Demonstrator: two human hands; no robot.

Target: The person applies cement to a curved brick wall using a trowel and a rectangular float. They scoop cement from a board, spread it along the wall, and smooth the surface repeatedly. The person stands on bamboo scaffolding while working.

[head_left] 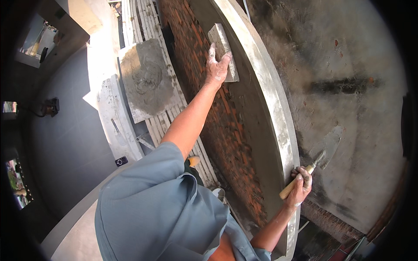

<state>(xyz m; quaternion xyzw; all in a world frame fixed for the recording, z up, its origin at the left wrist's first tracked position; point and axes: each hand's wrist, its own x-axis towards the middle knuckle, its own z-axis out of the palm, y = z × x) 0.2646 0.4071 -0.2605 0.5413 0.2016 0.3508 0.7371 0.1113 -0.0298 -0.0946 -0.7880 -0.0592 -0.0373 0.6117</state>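
My left hand (217, 68) is stretched far forward and closed round a pale, plaster-smeared float (229, 58). The float lies against a band of grey wet mortar (257, 135) on the wall, beside the pale ledge. In my right hand (301, 183), near the ledge at the lower right, is the wooden handle of a pointed trowel. Its mortar-coated blade (329, 143) points away to the upper right, over the grey surface beyond the ledge. Whether the blade touches that surface, I cannot tell.
Bare brick (226, 126) shows beside the mortar band. A curved, pale ledge (274, 91) runs along the wall. To the left, a board (135, 111) with heaped mortar (150, 76) rests on slatted planks (159, 130). A dark phone-like object (121, 161) lies further left.
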